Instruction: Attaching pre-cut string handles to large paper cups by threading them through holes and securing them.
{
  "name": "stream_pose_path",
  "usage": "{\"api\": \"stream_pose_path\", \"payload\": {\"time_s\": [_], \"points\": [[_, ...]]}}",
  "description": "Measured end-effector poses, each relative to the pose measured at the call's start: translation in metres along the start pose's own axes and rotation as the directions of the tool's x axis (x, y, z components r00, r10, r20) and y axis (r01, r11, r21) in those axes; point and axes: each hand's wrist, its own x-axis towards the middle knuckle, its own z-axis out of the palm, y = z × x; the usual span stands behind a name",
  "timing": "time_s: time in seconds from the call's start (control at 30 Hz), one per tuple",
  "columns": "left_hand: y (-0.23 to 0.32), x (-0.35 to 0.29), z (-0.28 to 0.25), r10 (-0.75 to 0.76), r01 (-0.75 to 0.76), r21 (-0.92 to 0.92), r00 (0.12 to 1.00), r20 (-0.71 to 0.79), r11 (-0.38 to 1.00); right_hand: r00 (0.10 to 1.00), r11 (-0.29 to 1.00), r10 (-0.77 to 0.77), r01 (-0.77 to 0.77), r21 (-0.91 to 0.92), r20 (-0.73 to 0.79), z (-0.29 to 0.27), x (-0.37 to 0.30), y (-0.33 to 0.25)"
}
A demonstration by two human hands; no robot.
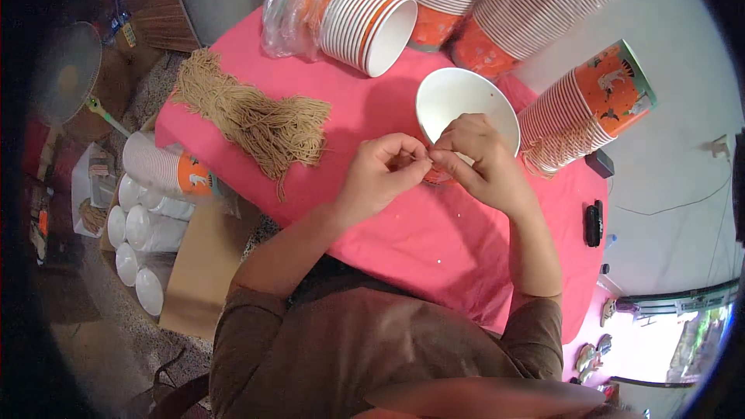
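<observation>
In front of me a large white-lined paper bucket [458, 87] stands with its mouth tilted up toward me; a little orange shows below its rim. My left hand [379, 174] is closed in a pinch just left of the rim. With thumb and fingers pinched, my right hand [485, 164] meets the left fingertips and covers part of the bucket's near rim. Whatever lies between the fingertips is too small to make out. A thick bundle of tan cords [252, 116] lies to the left. On the right leans a nested bucket stack [613, 81], with thin cords hanging along it.
A pink cloth [403, 240] covers the table. Bagged bucket stacks [528, 8] stand at the back, and another nested stack [369, 27] lies on its side. At the left, a cardboard box [202, 271] holds several white buckets. A black object [594, 223] lies near the right edge.
</observation>
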Motion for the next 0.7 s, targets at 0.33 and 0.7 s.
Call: {"api": "stream_pose_path", "payload": {"time_s": [0.33,0.7], "points": [[-0.005,0.003,0.013,0.321,-0.305,0.107,0.927,-0.196,0.946,0.967,0.969,0.218,-0.23,0.084,0.135,-0.001,0.004,-0.001],[0.001,0.005,-0.001,-0.157,0.23,-0.582,0.972,0.174,0.78,0.989,0.994,0.043,-0.028,0.104,-0.142,0.009,-0.005,-0.006]]}}
